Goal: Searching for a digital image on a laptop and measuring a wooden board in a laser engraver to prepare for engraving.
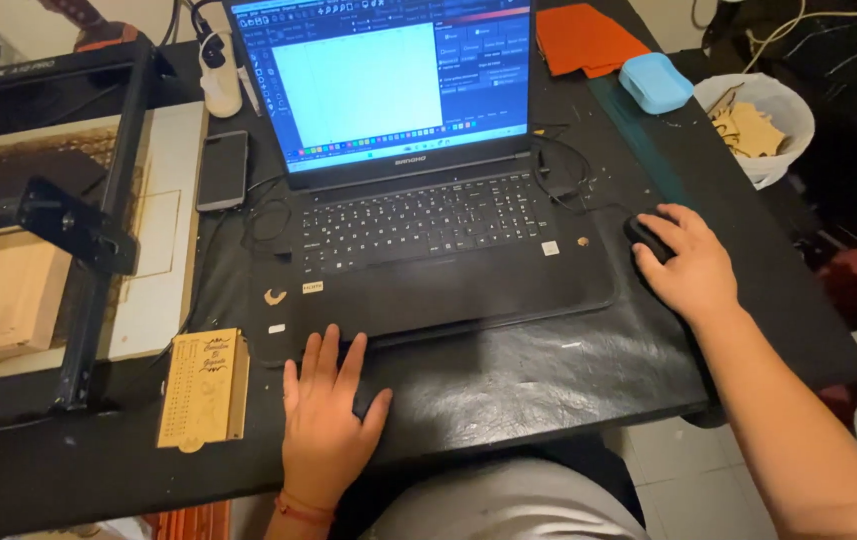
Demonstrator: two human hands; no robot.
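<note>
Black mouse (646,237) on the black table (549,370), just right of the laptop (419,200), under the right hand (691,265); fingers (671,222) curved over its top, long axis pointing away toward the laptop's far right corner. Left hand (327,420) flat at the laptop's near left corner, fingers spread, holding nothing, well apart from the mouse. Wooden engraved plate (204,388) left of that hand.

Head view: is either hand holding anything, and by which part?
The right hand cups a black computer mouse from above, palm over its rear. The left hand holds nothing; it lies flat on the black table.
</note>
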